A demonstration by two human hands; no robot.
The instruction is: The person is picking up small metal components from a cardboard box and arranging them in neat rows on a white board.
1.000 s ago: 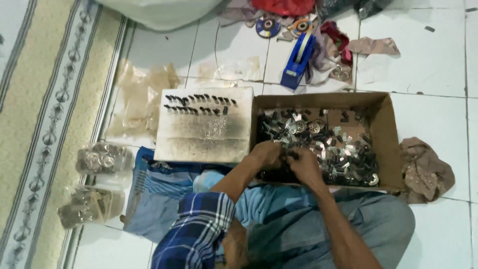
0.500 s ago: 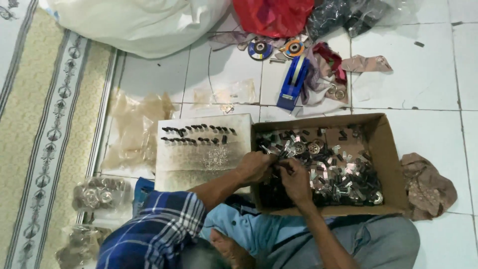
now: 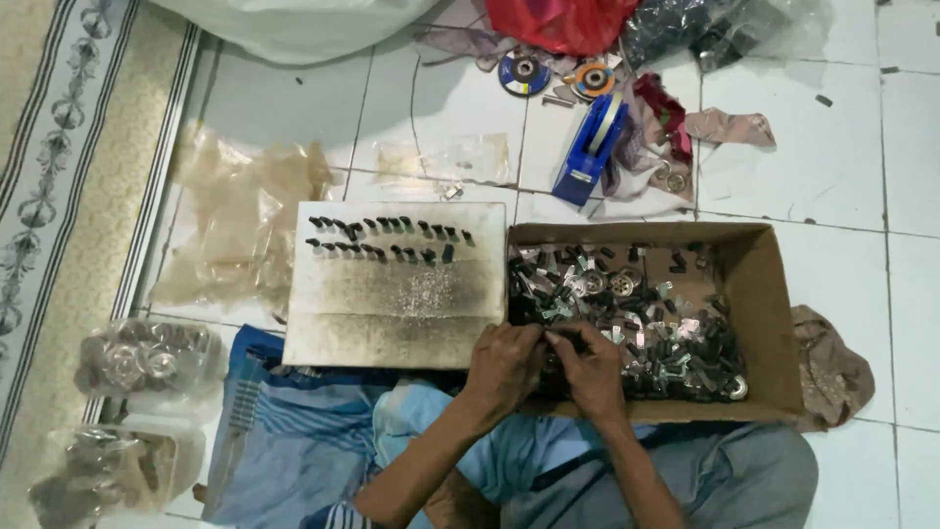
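Both hands meet at the near left corner of the brown cardboard box (image 3: 759,294) of small grey and black metal parts (image 3: 636,323). My left hand (image 3: 504,364) and right hand (image 3: 592,367) have fingertips pressed together, pinching one small metal piece (image 3: 548,338) between them, just above the pile. Beside the box lies a sooty white board (image 3: 392,304) carrying rows of dark clips (image 3: 387,240). Compared with half a second ago, the hands sit lower in view; the grip is unchanged.
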